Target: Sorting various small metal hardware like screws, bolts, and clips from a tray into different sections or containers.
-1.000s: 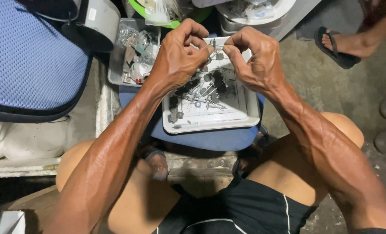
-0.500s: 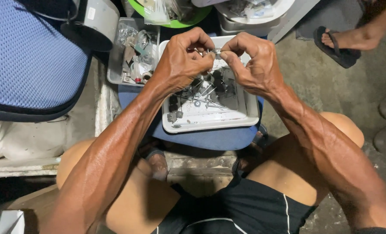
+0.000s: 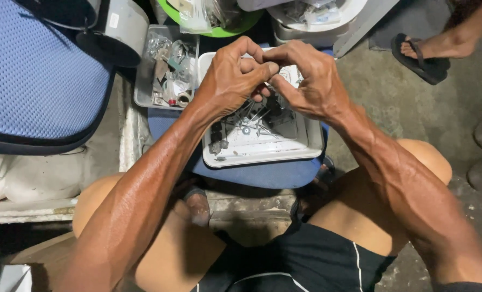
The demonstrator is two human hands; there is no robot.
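My left hand [image 3: 231,81] and my right hand [image 3: 312,81] meet fingertip to fingertip above a white plastic tray [image 3: 262,156]. Both pinch a small metal part that the fingers almost wholly hide. The tray holds several small dark and silvery metal parts [image 3: 251,127], screws and washers among them. It rests on a blue round stool seat [image 3: 251,176] between my knees.
A grey tray [image 3: 143,86] with bagged small parts lies left of the white tray. A blue mesh chair seat [image 3: 35,75] fills the upper left. A green bowl [image 3: 227,30] and a white container [image 3: 327,16] stand beyond. Another person's sandalled foot [image 3: 422,51] is at upper right.
My hands have closed in on each other over the tray, and the small part seen between the fingertips earlier is now covered by them.
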